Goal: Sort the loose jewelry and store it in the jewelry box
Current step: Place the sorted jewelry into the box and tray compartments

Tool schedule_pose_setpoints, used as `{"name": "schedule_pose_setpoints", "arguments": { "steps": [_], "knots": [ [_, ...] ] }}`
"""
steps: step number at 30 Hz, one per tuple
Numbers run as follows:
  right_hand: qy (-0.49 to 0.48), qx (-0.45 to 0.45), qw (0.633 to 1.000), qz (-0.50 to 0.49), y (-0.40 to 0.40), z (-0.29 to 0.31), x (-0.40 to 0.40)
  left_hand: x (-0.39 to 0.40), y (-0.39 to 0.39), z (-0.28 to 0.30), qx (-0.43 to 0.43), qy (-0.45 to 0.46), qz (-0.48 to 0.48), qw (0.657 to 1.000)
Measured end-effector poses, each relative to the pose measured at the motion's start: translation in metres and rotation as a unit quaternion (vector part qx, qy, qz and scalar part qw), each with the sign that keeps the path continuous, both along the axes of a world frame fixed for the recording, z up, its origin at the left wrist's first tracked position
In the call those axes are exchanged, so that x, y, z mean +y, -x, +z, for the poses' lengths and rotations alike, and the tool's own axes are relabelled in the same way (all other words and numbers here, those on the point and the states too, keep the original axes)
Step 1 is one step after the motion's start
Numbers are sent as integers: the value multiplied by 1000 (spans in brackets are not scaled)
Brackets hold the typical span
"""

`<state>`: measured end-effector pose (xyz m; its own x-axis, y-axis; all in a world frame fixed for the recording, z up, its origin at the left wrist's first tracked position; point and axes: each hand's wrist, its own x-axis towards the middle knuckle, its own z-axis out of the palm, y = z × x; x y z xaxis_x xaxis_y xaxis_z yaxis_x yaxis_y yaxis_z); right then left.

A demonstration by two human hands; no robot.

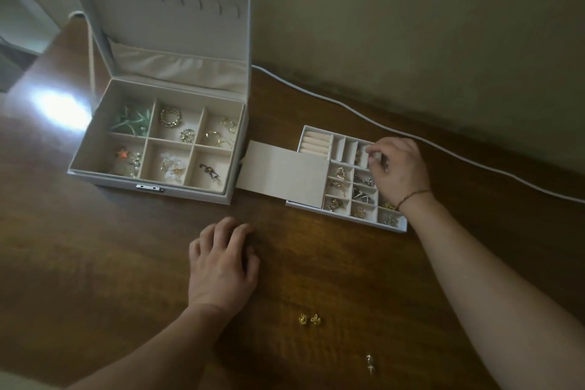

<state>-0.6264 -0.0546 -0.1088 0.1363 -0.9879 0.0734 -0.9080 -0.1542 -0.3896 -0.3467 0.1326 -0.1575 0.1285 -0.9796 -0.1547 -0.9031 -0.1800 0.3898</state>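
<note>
- The jewelry box (152, 149) stands open up and to the left of the left hand, its lid leaning back so all six compartments can be reached; rings, hoops and a green piece already lie sorted in them.
- The left hand (221, 260) rests palm-down on the wooden table (95, 263), fingers loosely curled and holding nothing, likely steadying the body.
- Just below and right of that hand lies a pair of gold earrings (309, 319), and farther right a small silver piece (369, 363), both not yet stored.
- The divided tray (348, 218) sits beside the box, its flap folded aside.
- The right hand (399, 168), arm stretched forward, hovers over the tray's far cells, fingertips pinched together; whether they hold an item I cannot tell.
</note>
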Motion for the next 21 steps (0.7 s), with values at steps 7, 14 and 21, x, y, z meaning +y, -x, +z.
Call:
{"name": "schedule_pose_setpoints", "arguments": {
  "steps": [7, 14, 21],
  "knots": [
    [-25, 87, 994, 56, -4, -5, 1, 1, 1, 0, -5, 14, 2, 1000],
    [-12, 21, 1000, 7, -6, 22, 74, 1, 0, 3, 0, -5, -3, 1000],
    [-340, 98, 935, -14, -17, 42, 233, 0, 1, 2, 5, -5, -6, 1000]
  ]
}}
